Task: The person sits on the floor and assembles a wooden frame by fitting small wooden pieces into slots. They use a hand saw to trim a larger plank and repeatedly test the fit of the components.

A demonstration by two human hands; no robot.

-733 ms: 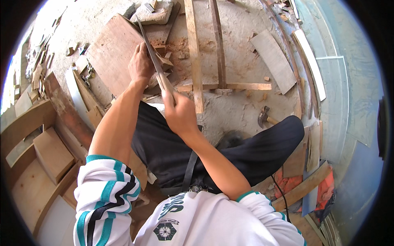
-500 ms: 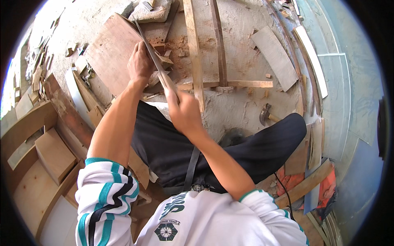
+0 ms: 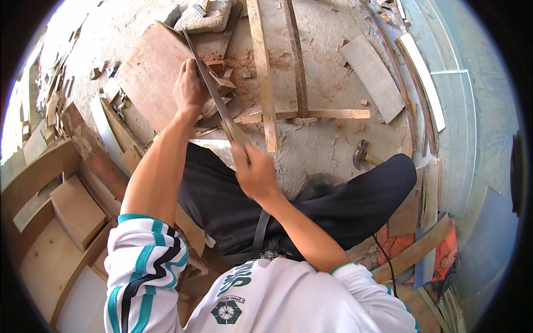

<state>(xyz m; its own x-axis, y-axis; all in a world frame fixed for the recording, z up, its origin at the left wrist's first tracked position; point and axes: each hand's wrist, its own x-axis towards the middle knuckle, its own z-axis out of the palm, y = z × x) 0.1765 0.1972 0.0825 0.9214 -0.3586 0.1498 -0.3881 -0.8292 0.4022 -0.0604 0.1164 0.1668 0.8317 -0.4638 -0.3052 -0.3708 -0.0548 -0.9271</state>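
Observation:
My right hand (image 3: pixel 255 172), slightly smeared by motion, is closed round the handle end of a handsaw (image 3: pixel 214 91). Its long thin blade shows nearly edge-on and slants up and left along the right edge of a wide brown wooden board (image 3: pixel 147 72). My left hand (image 3: pixel 190 86) is closed over that same edge, close beside the blade, with its fingertips hidden. Small wood blocks (image 3: pixel 222 83) lie just right of the blade, under or against the board. Where the teeth meet the wood cannot be made out.
A stone slab (image 3: pixel 208 19) lies beyond the board. Long wooden battens (image 3: pixel 261 72) stretch across the dusty floor to the right. A hammer (image 3: pixel 363 155) lies by my right knee. Curved wooden pieces (image 3: pixel 39 172) crowd the left side; glass sheets (image 3: pixel 452 122) lie at the right.
My right hand has drawn the handsaw back toward my body, down and slightly right. My left hand stays in place on the board.

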